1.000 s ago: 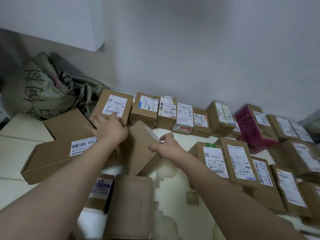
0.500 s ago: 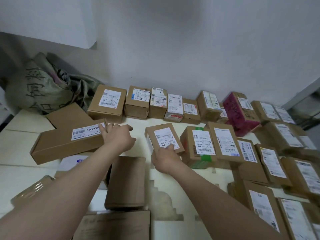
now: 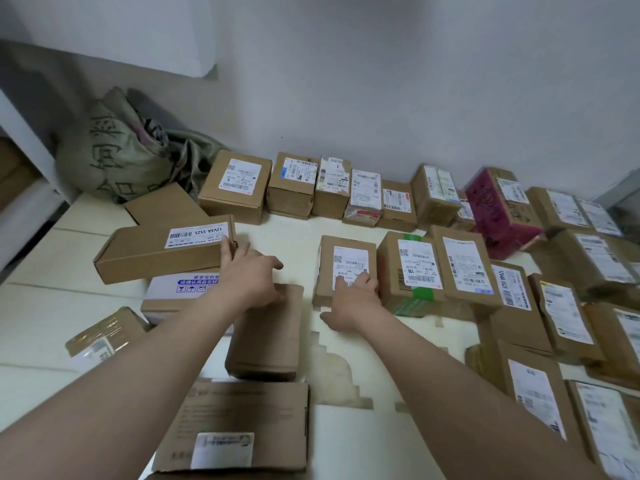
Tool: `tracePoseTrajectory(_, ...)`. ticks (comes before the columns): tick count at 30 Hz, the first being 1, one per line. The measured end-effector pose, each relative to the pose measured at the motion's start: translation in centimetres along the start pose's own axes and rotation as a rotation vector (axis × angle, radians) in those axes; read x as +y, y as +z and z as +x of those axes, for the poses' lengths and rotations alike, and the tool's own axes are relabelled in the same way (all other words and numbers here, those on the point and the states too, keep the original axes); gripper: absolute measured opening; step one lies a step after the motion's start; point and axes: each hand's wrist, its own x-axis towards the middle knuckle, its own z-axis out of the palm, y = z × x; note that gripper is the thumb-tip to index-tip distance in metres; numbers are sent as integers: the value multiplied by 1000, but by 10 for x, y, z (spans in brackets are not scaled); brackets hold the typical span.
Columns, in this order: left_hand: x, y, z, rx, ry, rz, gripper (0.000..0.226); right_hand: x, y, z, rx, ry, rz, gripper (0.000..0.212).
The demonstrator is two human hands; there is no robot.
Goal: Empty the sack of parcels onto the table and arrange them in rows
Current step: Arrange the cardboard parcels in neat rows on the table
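Parcels (image 3: 292,183) lie all over the pale tabletop (image 3: 294,233). One row stands along the wall (image 3: 381,81) at the back, with a pink box (image 3: 498,206) toward its right end, and more rows run in front of it down the right side. The sack (image 3: 114,157) slumps crumpled in the back left corner against the wall, with dark writing on its side. The right hand (image 3: 353,299) lies flat on a small box (image 3: 346,265) at the left end of the second row, fingers straight on the lower edge of its label and thumb spread out to the left. This box sits just beside a box with green tape (image 3: 408,271). The left hand (image 3: 249,271) is spread too, its fingertips touching the end of a long box (image 3: 156,251) that lies across other parcels on the left, its palm over a plain brown box (image 3: 266,334). Nearer the camera lies a wide flat box (image 3: 242,420).
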Motion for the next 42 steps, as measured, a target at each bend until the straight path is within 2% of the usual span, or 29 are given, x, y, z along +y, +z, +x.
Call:
tracePoseTrajectory(3,8,1,-9,16,-10,-18,59,3,1,-5,-62,96,90,70)
tracePoseTrajectory(5,14,-1,-15,73,-64,-62,52,4,1,-11,-41,161,223,60)
tracePoseTrajectory(7,17,-3,-24,117,-181,-141,45,5,1,-21,121,159,354,46)
tracePoseTrajectory(8,18,-3,-29,110,-246,-175,42,5,1,-26,222,119,412,39)
tracePoseTrajectory(9,20,-2,-34,79,-301,-185,40,2,1,-31,254,55,469,32)
tracePoseTrajectory(10,24,0,-38,29,-346,-180,39,-1,3,-37,199,-20,559,28)
tracePoseTrajectory(12,34,6,-46,-61,-423,-198,42,-10,11,-50,-103,-121,817,36)
tracePoseTrajectory(14,45,12,-53,-94,-458,-231,46,-18,19,-66,-352,-155,1002,31)
tracePoseTrajectory(17,50,14,-62,3,-410,-255,46,-14,24,-82,-369,-183,1222,25)
tracePoseTrajectory(20,49,5,-69,103,-430,-345,51,2,19,-86,-394,-94,1488,52)
tracePoseTrajectory(23,63,-6,-80,151,-448,-465,54,13,12,-93,-319,-60,1644,53)
tracePoseTrajectory(26,77,-2,-82,149,-388,-504,55,26,8,-108,-109,-49,1508,50)
tracePoseTrajectory(29,94,4,-84,19,-290,-623,54,47,17,-118,206,-32,1084,51)
tracePoseTrajectory(33,129,9,-98,-83,-181,-680,44,82,31,-141,348,-73,560,56)
tracePoseTrajectory(36,157,21,-109,-159,-71,-795,33,107,55,-156,522,6,215,70)
tracePoseTrajectory(38,174,29,-118,-185,-17,-795,38,117,74,-163,506,-16,128,86)
tracePoseTrajectory(40,188,39,-127,-205,22,-738,44,124,91,-169,348,-69,261,92)
tracePoseTrajectory(42,196,49,-130,-229,66,-589,44,134,104,-174,267,-130,458,93)
